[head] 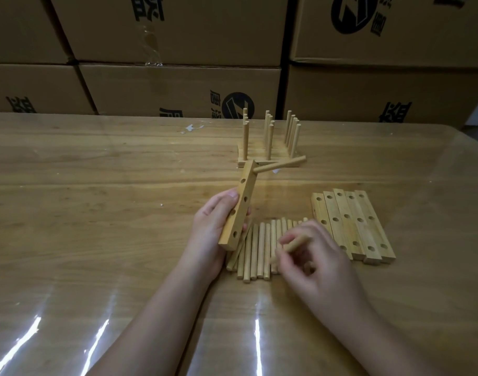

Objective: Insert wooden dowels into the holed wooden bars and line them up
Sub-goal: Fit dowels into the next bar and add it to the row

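Cardboard boxes (178, 31) with black printing are stacked like a wall across the top of the frame. All of them are closed, so we cannot tell what is in them. Below them a wood-grain counter (96, 164) fills the rest of the view, its glossy surface throwing white glare along the bottom edge.

Near the centre of the frame our left hand (213, 221) grips a holed bar (239, 206) by its lower half, with the thumb on one side and the fingers wrapped behind. The bar is off the counter and leans up to the right. One inserted dowel (280, 165) sits in its topmost hole and sticks out toward the right. The four holes we see below it are empty.

Just to the right and lower, our right hand (314, 256) is curled, pinching a single dowel (293, 244) between thumb and fingertips above the supply.

That supply is a row of loose dowels (255, 251) lying side by side on the counter between the two hands, partly hidden under the right hand.

At centre right, five empty bars (352, 223) lie flat and touching one another, holes up, with nothing in any of them.

In the upper middle, well apart from the hands, the finished bars (270, 154) lie pressed together, with dowels standing upright from their holes in three rows.
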`<state>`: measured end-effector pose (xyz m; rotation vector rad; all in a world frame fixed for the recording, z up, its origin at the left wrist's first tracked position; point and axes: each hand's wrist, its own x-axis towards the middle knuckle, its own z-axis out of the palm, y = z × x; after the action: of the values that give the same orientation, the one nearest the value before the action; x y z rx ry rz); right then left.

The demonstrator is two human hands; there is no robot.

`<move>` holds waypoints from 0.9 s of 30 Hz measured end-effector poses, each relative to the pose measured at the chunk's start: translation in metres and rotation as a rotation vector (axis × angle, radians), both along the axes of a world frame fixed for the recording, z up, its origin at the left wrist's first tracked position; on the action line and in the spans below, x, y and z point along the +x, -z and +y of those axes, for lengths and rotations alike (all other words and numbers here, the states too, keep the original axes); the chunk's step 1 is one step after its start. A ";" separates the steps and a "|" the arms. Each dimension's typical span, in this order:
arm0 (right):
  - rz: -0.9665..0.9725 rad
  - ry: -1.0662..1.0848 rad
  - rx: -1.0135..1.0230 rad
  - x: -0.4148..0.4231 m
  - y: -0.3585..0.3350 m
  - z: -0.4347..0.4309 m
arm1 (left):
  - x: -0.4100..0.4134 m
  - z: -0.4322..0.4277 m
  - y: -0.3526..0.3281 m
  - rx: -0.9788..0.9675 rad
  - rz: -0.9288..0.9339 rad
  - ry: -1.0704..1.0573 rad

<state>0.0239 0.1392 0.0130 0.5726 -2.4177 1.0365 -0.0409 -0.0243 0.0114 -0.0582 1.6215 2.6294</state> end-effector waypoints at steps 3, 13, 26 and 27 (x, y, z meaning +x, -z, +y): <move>-0.145 0.112 -0.343 -0.007 0.004 0.006 | 0.001 0.000 0.000 -0.048 0.011 0.051; -0.246 0.057 -0.782 -0.013 0.000 0.011 | 0.008 0.005 -0.001 -0.254 0.065 0.157; -0.210 0.041 -0.690 -0.014 0.005 0.009 | 0.007 0.005 0.000 -0.268 0.069 0.119; -0.207 0.038 -0.673 -0.013 0.005 0.009 | 0.007 0.005 0.000 -0.273 0.067 0.118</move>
<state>0.0105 0.1484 0.0080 0.1865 -2.0295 1.8427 -0.0339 -0.0196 0.0109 0.1127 1.9311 2.3326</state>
